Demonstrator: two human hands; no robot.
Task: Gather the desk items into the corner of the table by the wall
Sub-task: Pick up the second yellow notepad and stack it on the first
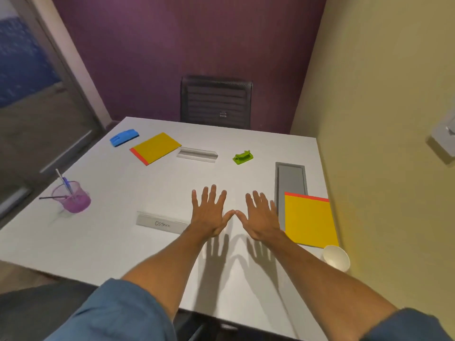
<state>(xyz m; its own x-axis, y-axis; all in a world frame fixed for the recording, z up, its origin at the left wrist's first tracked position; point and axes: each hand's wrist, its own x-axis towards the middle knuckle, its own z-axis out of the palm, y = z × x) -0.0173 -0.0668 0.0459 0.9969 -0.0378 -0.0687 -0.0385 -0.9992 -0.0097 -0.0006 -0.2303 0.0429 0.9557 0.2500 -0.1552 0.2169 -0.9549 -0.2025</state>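
My left hand (pixel 210 212) and my right hand (pixel 261 217) hover side by side over the middle of the white table (pixel 123 242), fingers spread, thumbs almost touching, holding nothing. A yellow notepad with a red edge (pixel 310 221) lies by the right wall, partly over a grey tray (pixel 290 179). A second yellow notepad (pixel 155 148) lies at the far left, beside a blue stapler (pixel 124 137). A clear name holder (pixel 197 155) and a green hole punch (pixel 243 157) sit at the far middle. A labelled name holder (pixel 162 222) lies left of my left hand. A purple cup with pens (pixel 71 196) stands at the left edge.
A white paper cup (pixel 336 257) lies on its side at the near right edge by the yellow wall (pixel 381 119). A black chair (pixel 216 102) stands behind the far table edge against the purple wall. A glass door is at the left.
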